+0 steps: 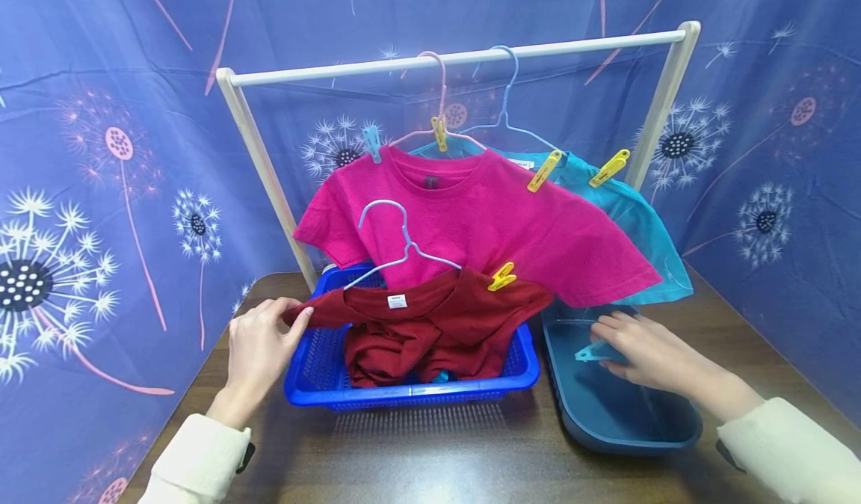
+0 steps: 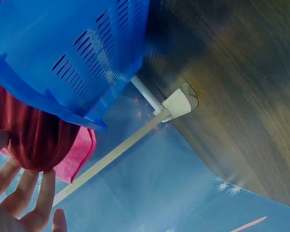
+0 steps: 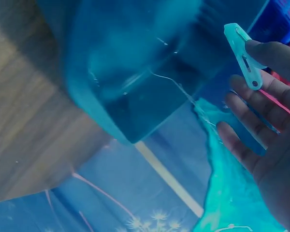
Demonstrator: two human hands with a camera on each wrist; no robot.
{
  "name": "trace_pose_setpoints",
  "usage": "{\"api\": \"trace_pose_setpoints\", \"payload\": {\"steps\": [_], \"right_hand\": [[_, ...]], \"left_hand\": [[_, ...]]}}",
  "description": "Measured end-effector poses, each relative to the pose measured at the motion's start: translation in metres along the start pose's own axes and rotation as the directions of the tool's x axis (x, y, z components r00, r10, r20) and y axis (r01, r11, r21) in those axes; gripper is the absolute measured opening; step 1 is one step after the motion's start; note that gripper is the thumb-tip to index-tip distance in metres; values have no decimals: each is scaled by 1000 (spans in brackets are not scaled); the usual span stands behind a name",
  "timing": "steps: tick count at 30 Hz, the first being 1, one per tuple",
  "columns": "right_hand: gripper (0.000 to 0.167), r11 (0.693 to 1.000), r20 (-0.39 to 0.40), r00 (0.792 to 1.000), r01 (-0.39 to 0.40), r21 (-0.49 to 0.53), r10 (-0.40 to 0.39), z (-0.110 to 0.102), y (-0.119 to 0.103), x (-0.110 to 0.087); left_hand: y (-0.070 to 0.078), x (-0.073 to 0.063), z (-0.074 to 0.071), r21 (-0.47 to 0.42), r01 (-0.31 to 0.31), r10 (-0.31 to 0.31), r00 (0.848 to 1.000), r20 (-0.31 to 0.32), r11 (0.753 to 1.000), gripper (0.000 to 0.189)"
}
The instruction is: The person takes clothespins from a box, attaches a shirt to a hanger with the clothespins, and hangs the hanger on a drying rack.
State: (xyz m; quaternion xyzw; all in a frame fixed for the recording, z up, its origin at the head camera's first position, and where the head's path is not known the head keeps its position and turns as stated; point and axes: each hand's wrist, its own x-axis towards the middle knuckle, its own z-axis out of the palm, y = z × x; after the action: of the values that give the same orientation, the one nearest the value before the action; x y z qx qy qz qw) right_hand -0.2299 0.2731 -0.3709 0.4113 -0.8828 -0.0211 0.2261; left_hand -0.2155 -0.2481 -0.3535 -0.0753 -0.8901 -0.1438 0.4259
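A dark red T-shirt (image 1: 430,332) lies partly bunched in a blue basket (image 1: 410,393), with a light blue hanger (image 1: 407,244) in its neck. One yellow clothespin (image 1: 501,277) sits on its right shoulder. My left hand (image 1: 264,343) pinches the sleeve at the left between thumb and fingers; the left wrist view shows the red cloth (image 2: 36,135) at the fingertips. Over the dark teal bin (image 1: 625,414), my right hand (image 1: 649,351) holds a light blue clothespin (image 3: 245,58) between thumb and index finger, the other fingers loosely bent.
Behind the basket stands a rack with a white rail (image 1: 377,66). From it hang a pink T-shirt (image 1: 464,212) and a turquoise T-shirt (image 1: 662,250), both with clothespins at the shoulders. The pink shirt overhangs the basket and bin. Everything stands on a wooden table (image 1: 430,459).
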Motion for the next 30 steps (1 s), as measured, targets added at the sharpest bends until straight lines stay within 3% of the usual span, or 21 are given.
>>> {"api": "trace_pose_setpoints", "payload": {"steps": [5, 9, 13, 24, 27, 30], "right_hand": [[40, 999, -31, 999, 37, 2, -37, -9, -4, 7], [30, 998, -62, 996, 57, 7, -56, -16, -5, 11], [56, 998, -96, 994, 56, 23, -53, -22, -6, 16], [65, 995, -143, 988, 64, 73, -53, -36, -13, 37], [61, 992, -144, 988, 71, 102, -55, -39, -15, 44], [37, 990, -148, 987, 72, 119, -54, -42, -18, 51]], "left_hand": [[-1, 1, -1, -5, -8, 8, 1000, -6, 1000, 15], [-1, 1, 0, -14, -17, 17, 1000, -12, 1000, 13], [-1, 1, 0, -20, -19, 19, 1000, -17, 1000, 11], [-1, 2, -1, -23, -8, 8, 1000, -5, 1000, 8], [-1, 2, -1, -30, -3, 3, 1000, -1, 1000, 8], [-1, 2, -1, -36, 0, 0, 1000, 3, 999, 7]]}}
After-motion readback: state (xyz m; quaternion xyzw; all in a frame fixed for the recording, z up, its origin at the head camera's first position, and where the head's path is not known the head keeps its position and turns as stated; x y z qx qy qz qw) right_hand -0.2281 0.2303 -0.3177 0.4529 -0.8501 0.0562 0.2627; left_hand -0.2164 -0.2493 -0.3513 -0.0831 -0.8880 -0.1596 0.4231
